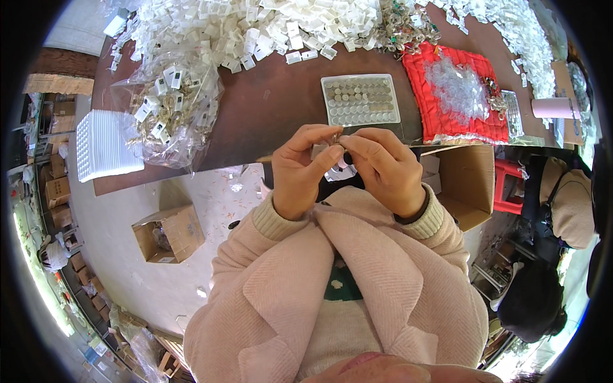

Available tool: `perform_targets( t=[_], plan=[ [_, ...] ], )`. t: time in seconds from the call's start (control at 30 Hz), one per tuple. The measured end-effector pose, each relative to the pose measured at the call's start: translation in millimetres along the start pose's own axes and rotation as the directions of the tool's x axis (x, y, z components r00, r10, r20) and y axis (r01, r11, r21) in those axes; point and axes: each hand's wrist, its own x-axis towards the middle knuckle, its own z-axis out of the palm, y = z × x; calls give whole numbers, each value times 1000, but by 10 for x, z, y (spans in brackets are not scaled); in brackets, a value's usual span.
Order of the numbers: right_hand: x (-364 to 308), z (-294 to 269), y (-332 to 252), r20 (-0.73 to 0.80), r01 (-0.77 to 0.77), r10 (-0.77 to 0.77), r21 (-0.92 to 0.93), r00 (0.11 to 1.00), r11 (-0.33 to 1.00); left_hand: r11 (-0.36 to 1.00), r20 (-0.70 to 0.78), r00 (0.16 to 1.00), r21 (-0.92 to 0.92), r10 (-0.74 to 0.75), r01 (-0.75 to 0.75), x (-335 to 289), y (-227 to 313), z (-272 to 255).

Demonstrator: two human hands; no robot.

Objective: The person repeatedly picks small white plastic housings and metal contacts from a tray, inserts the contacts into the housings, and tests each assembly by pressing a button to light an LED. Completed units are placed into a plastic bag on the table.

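Just in front of my chest, past the table's near edge, both hands meet fingertip to fingertip. My left hand [300, 169] is closed in a pinch, thumb against forefinger. Opposite it, my right hand [386, 167] pinches too, its thumb and forefinger touching the left fingertips. Something tiny, partly transparent, shows between them; its kind is too small to make out. Beyond the hands, a shallow white tray [367, 123] holds rows of round, silvery button-like pieces [357, 96].
White plastic cases [287, 32] are heaped along the brown table's [274, 96] far side. At left are a transparent bag [172, 121] of small parts and stacked white trays [105, 147]. A red cloth [434, 121] carries transparent pieces. Cardboard boxes [179, 233] stand below; people [568, 198] are at right.
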Motion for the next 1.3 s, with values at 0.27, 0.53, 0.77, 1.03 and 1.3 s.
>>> perform_targets(
  t=[0.27, 0.53, 0.77, 1.03, 1.3],
  plan=[
    [10, -11, 23, 45, -40, 37, 60, 998, 997, 994, 20, 994, 22, -106, 106, -17, 28, -75],
    [-31, -110, 115, -97, -126, 133, 76, 986, 989, 682, 48, 995, 725, 85, -93, 505, 325, -53],
    [-111, -298, 257, -126, -164, 172, 68, 977, 984, -291, 164, 974, 950, 157, -113, 1488, 229, -223],
    [-116, -313, 351, -115, -210, 230, 163, 966, 964, -319, 201, 965, 937, 171, -138, 1535, 243, -288],
    [8, -205, 220, 159, -369, 497, 857, 853, 359, 873, 25, 976, 453, -215, 180, 585, 323, 126]
  ],
)
